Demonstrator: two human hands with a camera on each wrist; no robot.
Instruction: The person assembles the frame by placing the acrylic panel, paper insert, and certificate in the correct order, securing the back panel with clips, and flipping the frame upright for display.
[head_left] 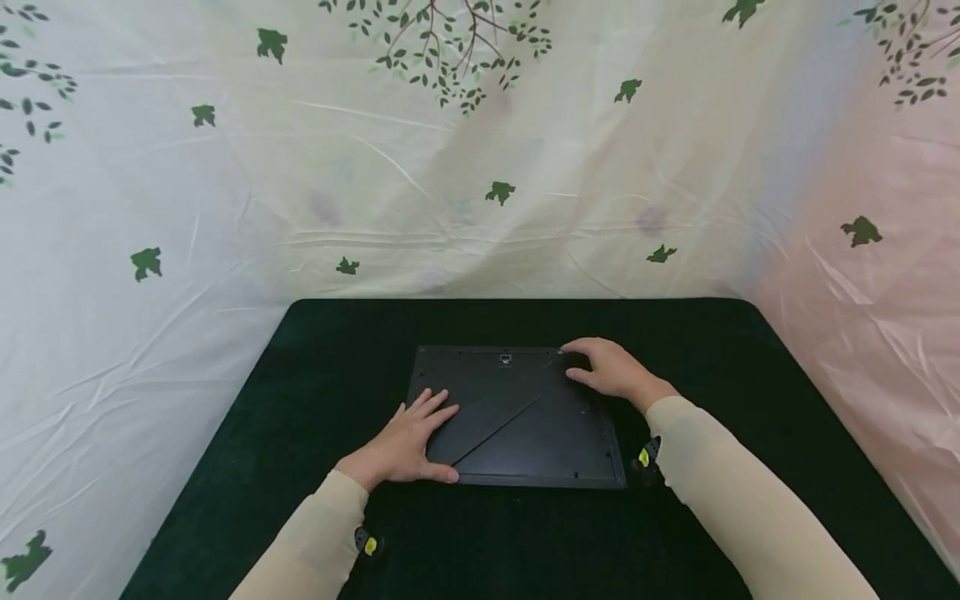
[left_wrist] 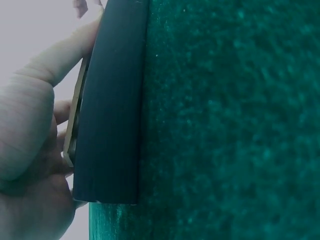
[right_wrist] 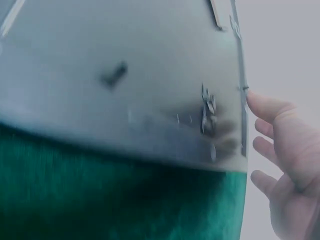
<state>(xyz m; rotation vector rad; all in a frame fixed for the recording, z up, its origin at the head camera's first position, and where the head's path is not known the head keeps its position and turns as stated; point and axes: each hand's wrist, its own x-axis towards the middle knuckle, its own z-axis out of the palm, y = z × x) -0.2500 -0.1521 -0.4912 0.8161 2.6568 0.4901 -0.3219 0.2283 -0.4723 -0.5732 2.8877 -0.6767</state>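
Note:
A dark picture frame (head_left: 547,454) lies back side up on the table, a small metal hanger (head_left: 506,359) near its far edge. A thin dark diagonal line (head_left: 497,429) crosses the backing; I cannot tell what it is. My left hand (head_left: 405,442) rests with spread fingers on the near left corner, its thumb along the near edge. In the left wrist view the frame's side (left_wrist: 112,110) stands beside that hand. My right hand (head_left: 615,368) reaches to the far right corner, one fingertip touching a small metal tab (right_wrist: 244,88) at the rim.
Dark green cloth (head_left: 322,375) covers the table. Pale curtains (head_left: 420,167) printed with leaves surround its back and sides. A small black and yellow device (head_left: 647,454) sits at the right wrist, another (head_left: 367,542) at the left.

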